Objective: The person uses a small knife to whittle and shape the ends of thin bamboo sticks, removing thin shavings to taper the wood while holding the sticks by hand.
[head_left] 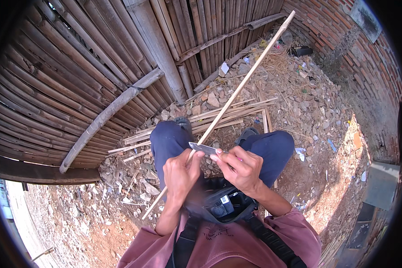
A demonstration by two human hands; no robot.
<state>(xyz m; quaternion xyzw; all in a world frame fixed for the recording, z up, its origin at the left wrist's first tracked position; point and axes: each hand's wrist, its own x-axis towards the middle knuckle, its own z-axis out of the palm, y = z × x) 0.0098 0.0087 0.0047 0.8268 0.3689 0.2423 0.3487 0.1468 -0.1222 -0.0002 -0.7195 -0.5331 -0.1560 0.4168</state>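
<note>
A long, pale bamboo strip (236, 91) slants from the lower left up to the far right, crossing in front of my knees. My left hand (182, 175) is closed round its lower part, thumb toward the blade. In my right hand (241, 166) is a knife, its handle mostly hidden by the fingers. The knife's short grey blade (202, 148) points left and lies across the strip just above my left thumb. Whether the edge bites into the bamboo cannot be made out.
Several split bamboo strips (228, 117) lie on the rubble ground beyond my feet. A bamboo slat wall (76, 76) stands at the left and far side, a brick wall (344, 49) at the right. An open black pouch (223, 206) hangs at my waist.
</note>
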